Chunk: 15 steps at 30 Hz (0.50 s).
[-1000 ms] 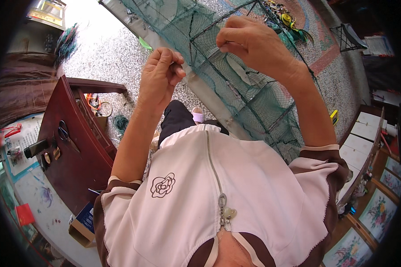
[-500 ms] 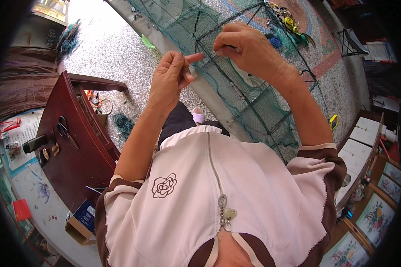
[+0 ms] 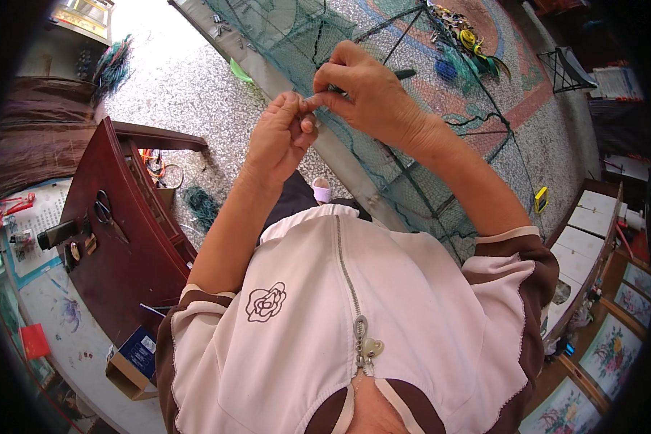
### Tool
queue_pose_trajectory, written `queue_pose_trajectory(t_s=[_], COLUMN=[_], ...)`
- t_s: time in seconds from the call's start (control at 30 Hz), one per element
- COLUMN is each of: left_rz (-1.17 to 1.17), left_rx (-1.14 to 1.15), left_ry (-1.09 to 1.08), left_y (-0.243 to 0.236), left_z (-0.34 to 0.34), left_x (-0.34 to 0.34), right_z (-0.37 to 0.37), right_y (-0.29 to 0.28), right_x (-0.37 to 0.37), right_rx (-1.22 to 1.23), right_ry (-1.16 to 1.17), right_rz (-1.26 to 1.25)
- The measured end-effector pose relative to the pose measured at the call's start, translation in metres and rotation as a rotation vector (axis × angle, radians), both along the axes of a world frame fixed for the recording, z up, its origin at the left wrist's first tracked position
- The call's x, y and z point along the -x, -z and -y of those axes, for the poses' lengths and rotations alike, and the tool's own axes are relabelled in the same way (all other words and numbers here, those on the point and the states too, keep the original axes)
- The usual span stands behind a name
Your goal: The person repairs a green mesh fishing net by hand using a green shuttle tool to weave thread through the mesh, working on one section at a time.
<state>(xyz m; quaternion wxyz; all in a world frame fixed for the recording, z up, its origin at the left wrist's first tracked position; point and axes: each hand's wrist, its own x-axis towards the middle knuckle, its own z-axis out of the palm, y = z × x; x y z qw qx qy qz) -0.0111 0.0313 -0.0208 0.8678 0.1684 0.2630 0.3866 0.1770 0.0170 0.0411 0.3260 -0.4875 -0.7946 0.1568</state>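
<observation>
My left hand (image 3: 278, 137) is raised at the middle, fingers curled, around a small pale, thin item (image 3: 311, 100) too small to name. My right hand (image 3: 372, 98) meets it from the right, thumb and forefinger pinched at the same spot beside the left fingertips. Beyond both hands lies a green mesh net (image 3: 282, 22) on a dark frame, along a grey strip (image 3: 231, 47).
A red-brown wooden table (image 3: 101, 267) with scissors (image 3: 108, 217) is at left. A teal twine bundle (image 3: 199, 206) lies on the speckled floor (image 3: 159, 87). Yellow straps (image 3: 470, 40), a small yellow tool (image 3: 541, 199) and white boxes (image 3: 582, 239) are at right.
My right hand has come down and leftward to meet my left hand, which has shifted slightly to the right. The fingers of both now come together.
</observation>
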Motion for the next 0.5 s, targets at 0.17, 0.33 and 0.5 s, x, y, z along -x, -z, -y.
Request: queue_pose_trajectory(t_s=[0.17, 0.33, 0.5], left_rz=[-0.018, -0.353, -0.647], left_rx=[-0.045, -0.61, -0.98], left_ry=[0.039, -0.058, -0.075], left_y=[0.008, 0.011, -0.011], left_z=[-0.004, 0.004, 0.017], left_x=[-0.001, -0.009, -0.012], right_z=[0.005, 0.023, 0.03], right_y=[-0.01, -0.041, -0.08], right_x=[0.025, 0.079, 0.07], right_rx=[-0.362, -0.299, 0.25], right_ry=[-0.012, -0.262, -0.216], right_rz=[0.115, -0.208, -0.748])
